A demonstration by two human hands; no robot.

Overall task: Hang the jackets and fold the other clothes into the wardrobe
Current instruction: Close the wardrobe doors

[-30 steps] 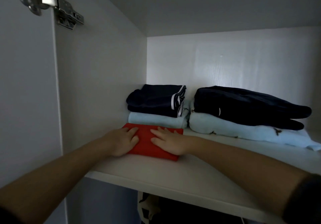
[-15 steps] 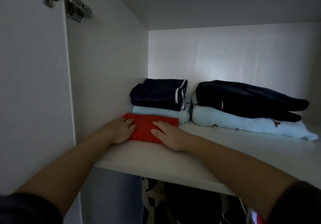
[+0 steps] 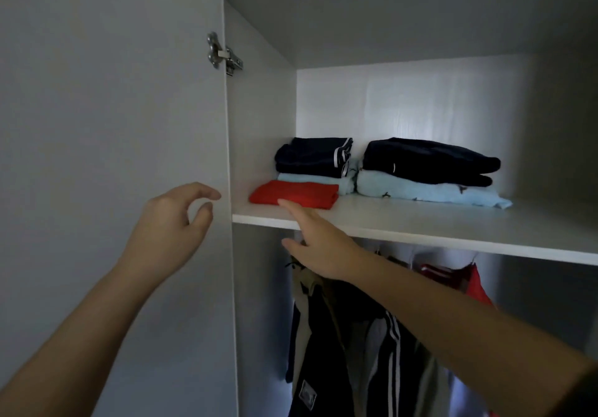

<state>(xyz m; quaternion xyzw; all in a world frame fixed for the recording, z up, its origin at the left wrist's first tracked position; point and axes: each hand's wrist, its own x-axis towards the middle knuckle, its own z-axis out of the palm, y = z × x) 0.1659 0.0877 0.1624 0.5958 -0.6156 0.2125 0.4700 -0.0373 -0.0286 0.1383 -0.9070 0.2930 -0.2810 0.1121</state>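
Note:
A folded red garment [image 3: 296, 193] lies at the left front of the white wardrobe shelf [image 3: 420, 222]. Behind it sit two folded stacks: a dark garment on a light blue one [image 3: 312, 157] and a larger dark garment on light blue [image 3: 427, 164]. My right hand [image 3: 318, 245] is in front of the shelf edge, fingers straight, holding nothing; whether the fingertips still touch the red garment is unclear. My left hand [image 3: 171, 225] hovers in front of the open door, fingers loosely curled and empty. Several jackets [image 3: 356, 335] hang below the shelf.
The open wardrobe door [image 3: 113, 125] fills the left, with a metal hinge [image 3: 223, 54] at its edge. A red jacket [image 3: 475, 284] hangs at the right under the shelf. The right part of the shelf is bare.
Both hands have drawn back off the red garment and out of the shelf. The view has pulled away, now showing the door and the hanging jackets.

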